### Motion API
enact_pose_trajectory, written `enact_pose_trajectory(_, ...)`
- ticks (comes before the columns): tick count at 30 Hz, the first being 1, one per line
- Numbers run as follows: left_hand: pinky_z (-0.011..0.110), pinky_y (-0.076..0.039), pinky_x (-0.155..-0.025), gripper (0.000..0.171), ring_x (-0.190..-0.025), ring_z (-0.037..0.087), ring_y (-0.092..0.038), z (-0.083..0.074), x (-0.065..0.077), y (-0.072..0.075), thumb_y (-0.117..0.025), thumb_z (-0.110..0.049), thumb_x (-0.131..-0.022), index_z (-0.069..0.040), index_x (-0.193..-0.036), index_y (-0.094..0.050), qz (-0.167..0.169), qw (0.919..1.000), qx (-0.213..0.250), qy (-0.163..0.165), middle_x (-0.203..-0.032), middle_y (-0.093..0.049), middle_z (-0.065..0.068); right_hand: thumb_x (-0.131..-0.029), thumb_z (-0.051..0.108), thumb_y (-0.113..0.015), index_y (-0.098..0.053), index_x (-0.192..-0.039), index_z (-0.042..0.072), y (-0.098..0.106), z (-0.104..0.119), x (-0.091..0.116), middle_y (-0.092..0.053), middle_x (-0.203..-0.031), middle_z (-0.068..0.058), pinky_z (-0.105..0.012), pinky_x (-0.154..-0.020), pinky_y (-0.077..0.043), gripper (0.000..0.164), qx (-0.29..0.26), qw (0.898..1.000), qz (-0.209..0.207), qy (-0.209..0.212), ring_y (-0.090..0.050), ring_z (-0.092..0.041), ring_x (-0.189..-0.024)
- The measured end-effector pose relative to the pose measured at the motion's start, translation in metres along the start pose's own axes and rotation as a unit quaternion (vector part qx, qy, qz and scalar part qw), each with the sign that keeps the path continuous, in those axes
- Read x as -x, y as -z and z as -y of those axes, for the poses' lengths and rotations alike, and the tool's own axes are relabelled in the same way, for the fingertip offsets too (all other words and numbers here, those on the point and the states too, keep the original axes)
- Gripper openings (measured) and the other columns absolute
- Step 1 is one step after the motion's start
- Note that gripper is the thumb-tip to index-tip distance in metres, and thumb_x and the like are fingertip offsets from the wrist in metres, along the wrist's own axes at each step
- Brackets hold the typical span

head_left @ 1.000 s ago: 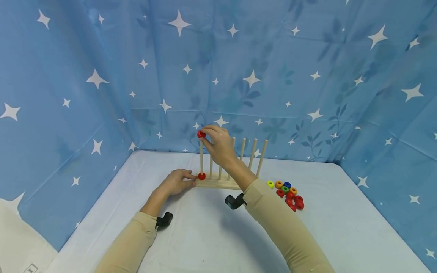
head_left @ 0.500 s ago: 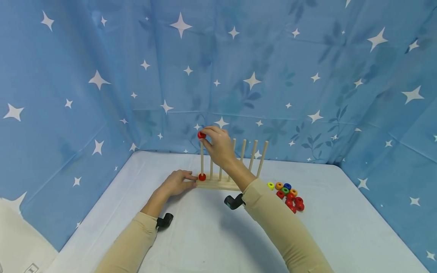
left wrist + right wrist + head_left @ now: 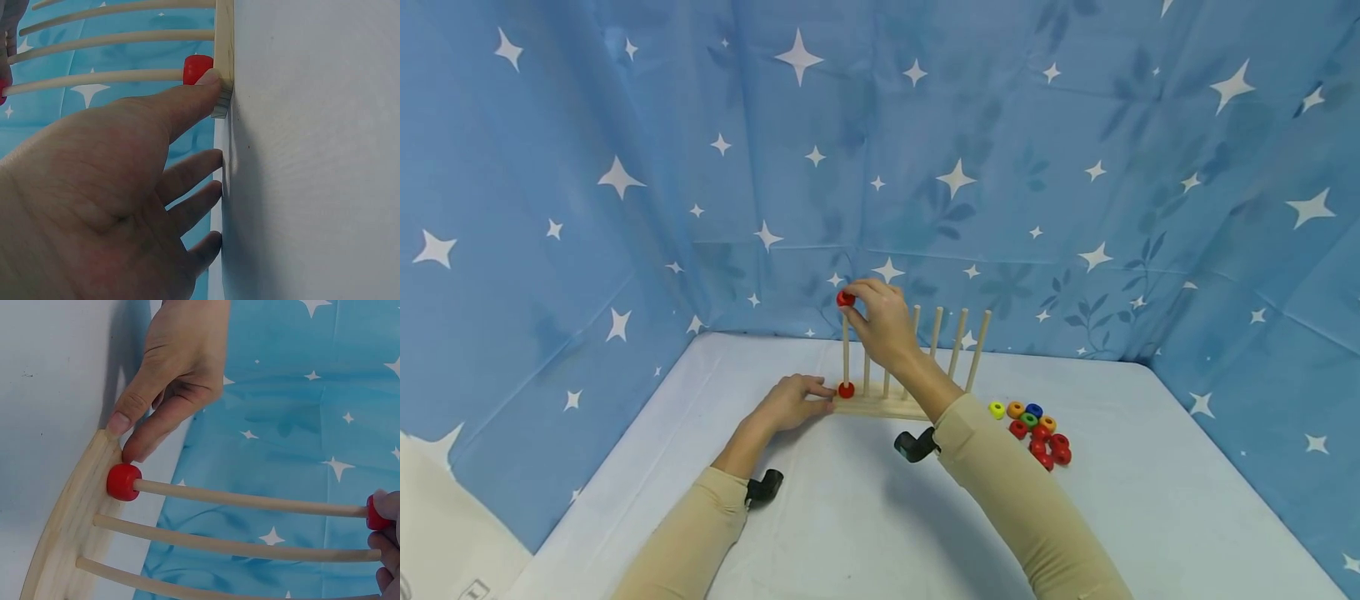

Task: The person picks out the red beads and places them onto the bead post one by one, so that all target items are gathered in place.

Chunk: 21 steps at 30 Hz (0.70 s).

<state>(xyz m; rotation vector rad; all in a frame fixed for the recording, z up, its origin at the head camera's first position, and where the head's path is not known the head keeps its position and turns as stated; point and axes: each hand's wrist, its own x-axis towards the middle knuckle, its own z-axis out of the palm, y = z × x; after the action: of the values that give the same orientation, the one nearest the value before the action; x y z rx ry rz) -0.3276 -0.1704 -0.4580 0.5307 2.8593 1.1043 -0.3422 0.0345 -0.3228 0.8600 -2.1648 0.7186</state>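
A wooden peg stand (image 3: 880, 407) with several upright pegs stands on the table. One red bead (image 3: 124, 482) sits at the foot of its leftmost peg. My right hand (image 3: 883, 323) pinches another red bead (image 3: 846, 298) between thumb and fingertips, at the top of that same peg; the bead overlaps the peg tip in the head view. Down at the left end of the base, my left hand (image 3: 788, 402) holds the wood between thumb and index finger, close beside the lower bead. Its other fingers (image 3: 195, 206) are extended, tips at the tabletop.
Right of the stand lies a loose group of beads: a yellow bead (image 3: 997, 409), a blue bead (image 3: 1033, 410), a green bead (image 3: 1028, 419), orange ones and several red beads (image 3: 1060, 454). A blue star-patterned curtain (image 3: 880, 167) hangs behind the white table (image 3: 850, 517).
The head view has shifted slightly. Both hands keep nearly the same place, the right one still pinching the red bead at the peg top.
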Motion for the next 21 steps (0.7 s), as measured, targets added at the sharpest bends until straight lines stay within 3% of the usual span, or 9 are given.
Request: enact_pose_trajectory(21, 0.064, -0.036, -0.117, 0.030, -0.144, 0.048, -0.046, -0.0001, 0.0008, -0.0005, -0.076, -0.026, -0.096, -0.012, -0.123, -0.079, -0.001, 1.0000, 0.002, 0.005, -0.148, -0.059, 0.021, -0.095, 0.018, -0.078, -0.077, -0.115, 0.008, 0.0017, -0.0002, -0.0012, -0.076, -0.118, -0.007, -0.049, -0.108, -0.046, 0.023, 0.013, 0.999, 0.023, -0.020, -0.068, -0.025, -0.115)
